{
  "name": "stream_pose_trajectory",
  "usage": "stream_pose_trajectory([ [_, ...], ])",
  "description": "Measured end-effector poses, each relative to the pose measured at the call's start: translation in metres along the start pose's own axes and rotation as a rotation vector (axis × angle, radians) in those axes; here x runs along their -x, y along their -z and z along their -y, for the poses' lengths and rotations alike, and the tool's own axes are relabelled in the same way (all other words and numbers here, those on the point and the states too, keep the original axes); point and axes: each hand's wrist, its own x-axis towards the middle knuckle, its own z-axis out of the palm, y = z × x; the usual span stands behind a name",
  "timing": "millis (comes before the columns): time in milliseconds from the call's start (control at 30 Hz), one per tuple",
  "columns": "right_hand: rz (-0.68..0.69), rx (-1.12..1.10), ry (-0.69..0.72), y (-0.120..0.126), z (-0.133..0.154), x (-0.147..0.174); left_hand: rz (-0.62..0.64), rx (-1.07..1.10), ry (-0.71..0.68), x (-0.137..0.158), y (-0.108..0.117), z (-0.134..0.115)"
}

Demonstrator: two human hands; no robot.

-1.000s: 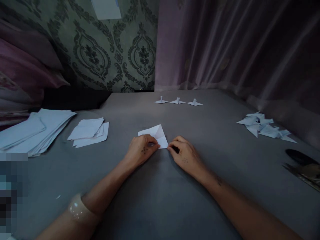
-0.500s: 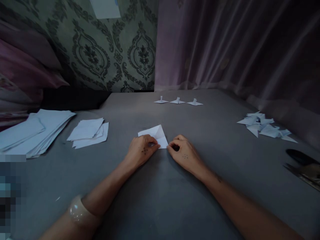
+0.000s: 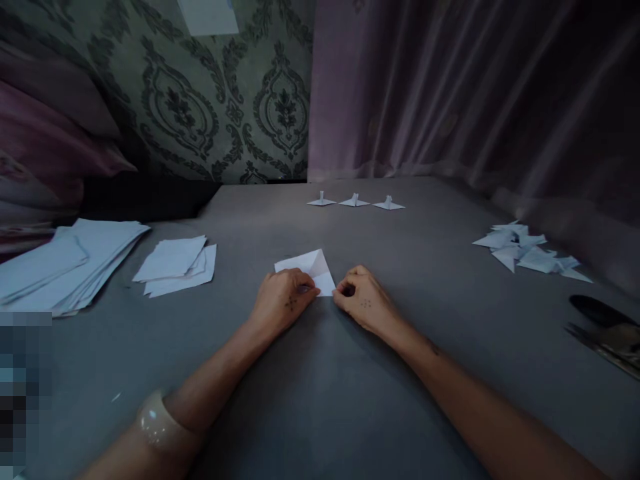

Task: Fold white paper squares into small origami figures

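Observation:
A white sheet of paper (image 3: 324, 272) with crease lines lies on the grey table, centred in front of me. My left hand (image 3: 287, 293) rests over its near left part, thumb and finger closed on the near edge. My right hand (image 3: 364, 298) pinches the paper's near right corner between thumb and forefinger. The left hand hides part of the sheet. Farther back, three folded paper cranes (image 3: 355, 200) stand in a row.
On the left lie a stack of large white sheets (image 3: 107, 250) and a smaller pile of paper squares (image 3: 173, 258). A heap of folded paper cranes (image 3: 530, 250) is at the right. Dark-handled scissors (image 3: 607, 327) lie at the right edge. A curtain (image 3: 400, 87) hangs behind.
The right hand has shifted very slightly, its wrist a little higher, still at the corner. The left hand and paper look almost unchanged; the whole view moved a touch.

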Motion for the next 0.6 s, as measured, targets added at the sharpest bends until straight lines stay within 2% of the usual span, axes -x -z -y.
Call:
stream_pose_trajectory([
  [133, 0.025, 0.017, -0.025, 0.005, 0.0, -0.002, 0.01, -0.011, 0.014, 0.0, 0.0, 0.0],
  [367, 0.025, -0.075, 0.043, 0.015, -0.019, 0.0, 0.011, -0.014, -0.024, 0.0, -0.002, 0.004],
  [467, -0.03, -0.139, 0.147, 0.014, -0.02, 0.011, 0.004, 0.002, -0.022, 0.0, -0.002, 0.004],
  [600, -0.024, -0.089, 0.393, 0.007, -0.006, 0.028, 0.007, 0.0, -0.036, 0.0, 0.0, 0.002],
])
